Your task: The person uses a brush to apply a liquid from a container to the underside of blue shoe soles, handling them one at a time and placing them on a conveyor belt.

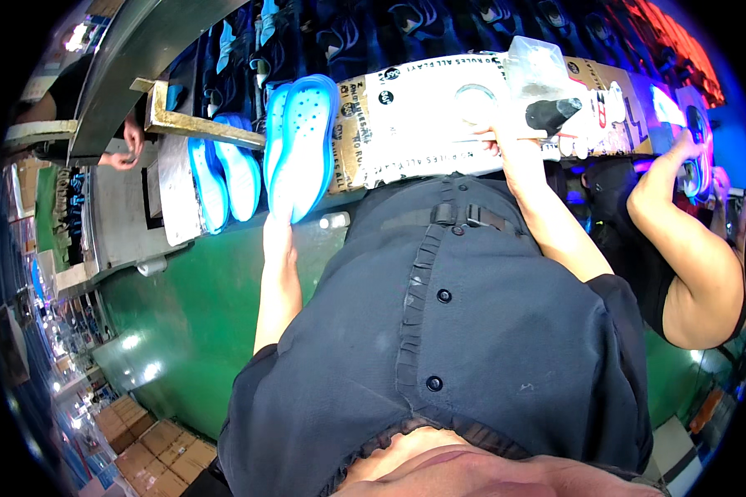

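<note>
My left hand [280,238] is closed on the near end of a pair of light blue shoe soles [304,149], dotted with small holes toward the far end. The two soles overlap and tilt up beside the work surface's left part. On the right, my right hand [518,161] has its fingers pinched around a thin pale stick [506,134]; its tip is too small to make out. Just beyond those fingers is a round white dish [476,103]. A black tapered object [553,115] lies right of the hand, beside a clear plastic container [539,68].
More blue soles [239,178] lie at left, under a worn metal bracket [203,126]. Cardboard and white sheeting [423,116] cover the bench. Dark shoe parts [414,21] line the far side. Other people's arms show at left [124,149] and right [680,224].
</note>
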The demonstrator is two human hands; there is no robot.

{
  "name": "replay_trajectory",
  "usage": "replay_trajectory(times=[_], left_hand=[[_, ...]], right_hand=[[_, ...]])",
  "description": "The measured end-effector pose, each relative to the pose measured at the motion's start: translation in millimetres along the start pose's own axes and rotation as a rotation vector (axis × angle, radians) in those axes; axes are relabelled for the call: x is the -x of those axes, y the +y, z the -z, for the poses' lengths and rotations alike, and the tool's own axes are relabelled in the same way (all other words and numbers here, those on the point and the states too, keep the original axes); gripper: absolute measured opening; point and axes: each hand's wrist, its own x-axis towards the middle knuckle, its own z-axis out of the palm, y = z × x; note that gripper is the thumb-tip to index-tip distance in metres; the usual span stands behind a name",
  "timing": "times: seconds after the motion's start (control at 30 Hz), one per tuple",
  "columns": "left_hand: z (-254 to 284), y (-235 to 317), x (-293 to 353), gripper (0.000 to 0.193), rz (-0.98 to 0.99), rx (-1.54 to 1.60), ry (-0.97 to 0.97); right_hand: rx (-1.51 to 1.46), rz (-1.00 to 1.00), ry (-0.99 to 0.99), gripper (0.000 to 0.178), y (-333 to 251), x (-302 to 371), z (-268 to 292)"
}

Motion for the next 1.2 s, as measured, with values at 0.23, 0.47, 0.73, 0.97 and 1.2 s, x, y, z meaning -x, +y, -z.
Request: replay_trajectory(times=[0.23, 0.47, 0.73, 0.97, 1.2], left_hand=[[-16, 10, -11, 0.036, -0.363, -0.551, 0.083], [-61, -9, -14, 0.03, 0.255, -0.108, -0.086], [-84, -8, 3, 0.027, 0.033, -0.082, -0.17], [-81, 32, -36, 0.03, 0.361, 0.264, -0.643], [-157, 63, 30, 0.04, -0.358, 0.293, -0.296]], right_hand=[[-0.052, -0.036, 0.065, 0.028, 13, 2, 12], [-0.019, -0.083, 0.044, 0.032, 8, -2, 11], [-0.067, -0.049, 0.127, 0.031, 11, -2, 18], [-0.061, -0.054, 0.132, 0.024, 2, -3, 20], [-0.144, 0.044, 0.164, 0.027, -15, -7, 29]])
